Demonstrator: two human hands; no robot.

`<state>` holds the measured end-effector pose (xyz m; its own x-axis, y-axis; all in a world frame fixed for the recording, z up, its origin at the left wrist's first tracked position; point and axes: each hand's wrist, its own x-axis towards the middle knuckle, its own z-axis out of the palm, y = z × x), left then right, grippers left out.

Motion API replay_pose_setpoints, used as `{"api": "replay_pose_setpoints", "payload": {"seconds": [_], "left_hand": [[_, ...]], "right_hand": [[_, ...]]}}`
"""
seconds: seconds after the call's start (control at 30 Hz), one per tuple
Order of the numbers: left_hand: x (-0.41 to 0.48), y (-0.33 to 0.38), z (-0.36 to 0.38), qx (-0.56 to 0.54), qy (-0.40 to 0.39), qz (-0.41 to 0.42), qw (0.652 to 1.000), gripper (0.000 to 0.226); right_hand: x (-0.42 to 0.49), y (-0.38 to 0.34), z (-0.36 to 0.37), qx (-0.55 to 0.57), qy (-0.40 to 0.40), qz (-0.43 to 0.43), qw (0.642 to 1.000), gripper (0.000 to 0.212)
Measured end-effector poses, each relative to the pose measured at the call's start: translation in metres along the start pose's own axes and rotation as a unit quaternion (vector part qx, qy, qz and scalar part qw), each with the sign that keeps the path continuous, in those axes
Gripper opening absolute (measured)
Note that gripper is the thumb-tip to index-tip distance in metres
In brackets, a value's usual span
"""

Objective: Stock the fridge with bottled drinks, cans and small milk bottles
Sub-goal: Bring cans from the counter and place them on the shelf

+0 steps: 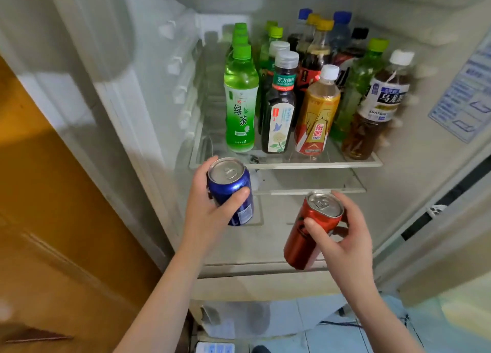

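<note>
My left hand [210, 209] grips a blue can [230, 190] upright, just below the front edge of the upper glass shelf [353, 163]. My right hand [342, 235] holds a tall red can [308, 233], tilted, in front of the lower shelf [318, 191]. The upper shelf carries several bottles in rows: a green tea bottle [240, 100], a dark bottle with a grey cap [280, 105], a gold energy drink bottle [317, 113], a brown oolong tea bottle [377, 108], and more behind them.
The fridge door [462, 92] stands open at the right with a blue label sheet on it. An orange wooden door [53, 219] is at the left. The fridge's left inner wall [148, 87] is close to my left hand. Pale floor tiles [332, 336] show below.
</note>
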<state>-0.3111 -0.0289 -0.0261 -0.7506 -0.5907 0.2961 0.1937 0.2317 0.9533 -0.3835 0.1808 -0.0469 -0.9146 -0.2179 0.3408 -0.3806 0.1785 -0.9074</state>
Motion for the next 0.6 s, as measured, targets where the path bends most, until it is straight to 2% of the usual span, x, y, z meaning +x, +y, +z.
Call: {"api": "replay_pose_setpoints", "payload": {"seconds": [0.2, 0.37, 0.5, 0.6], "left_hand": [[0.061, 0.015, 0.022, 0.003, 0.03, 0.082, 0.996, 0.059], [0.086, 0.01, 0.03, 0.032, 0.051, 0.091, 0.994, 0.062], [0.092, 0.006, 0.037, 0.079, 0.045, 0.101, 0.991, 0.062], [0.093, 0.002, 0.044, 0.12, 0.069, 0.094, 0.986, 0.064]], "right_hand": [[0.044, -0.012, 0.001, 0.025, 0.017, -0.031, 0.999, 0.058], [0.07, -0.014, 0.0, 0.036, 0.032, -0.053, 0.997, 0.058], [0.08, -0.011, 0.002, 0.049, 0.046, -0.04, 0.997, 0.063], [0.083, -0.009, 0.002, 0.056, 0.047, -0.032, 0.997, 0.066]]}}
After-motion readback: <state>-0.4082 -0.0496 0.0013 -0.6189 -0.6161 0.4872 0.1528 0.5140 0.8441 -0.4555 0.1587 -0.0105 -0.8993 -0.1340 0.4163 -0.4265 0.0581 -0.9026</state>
